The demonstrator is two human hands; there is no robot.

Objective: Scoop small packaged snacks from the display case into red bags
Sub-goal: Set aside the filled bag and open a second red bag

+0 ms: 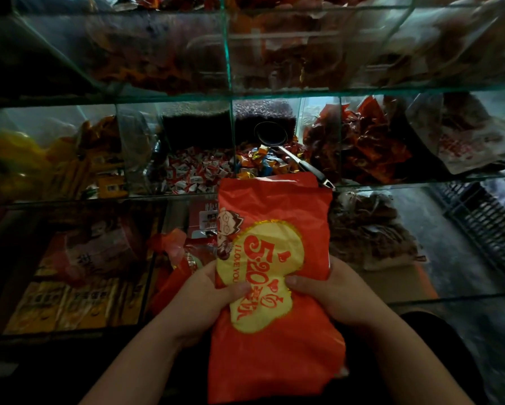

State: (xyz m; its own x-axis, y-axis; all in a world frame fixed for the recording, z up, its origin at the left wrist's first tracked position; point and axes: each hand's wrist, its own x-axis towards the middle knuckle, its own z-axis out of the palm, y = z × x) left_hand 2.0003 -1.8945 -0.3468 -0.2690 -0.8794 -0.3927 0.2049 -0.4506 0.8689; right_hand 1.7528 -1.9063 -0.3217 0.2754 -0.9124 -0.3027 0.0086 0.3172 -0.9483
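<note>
A flat red bag (274,206) with a yellow heart print hangs in front of the glass display case (231,95). My left hand (207,290) grips its left edge with the thumb pressed on the heart. My right hand (321,290) grips its right edge the same way. A black scoop (271,134) lies in the compartment of colourful wrapped candies (263,165) just beyond the bag's top, its handle (312,172) pointing toward me. Red-and-white wrapped candies (198,173) fill the compartment to the left.
More red bags (181,252) lie behind the glass at lower left, beside orange boxes (70,305). Red snack packets (371,147) fill the right compartments, yellow ones (20,159) the left. A dark crate (488,226) stands on the floor at right.
</note>
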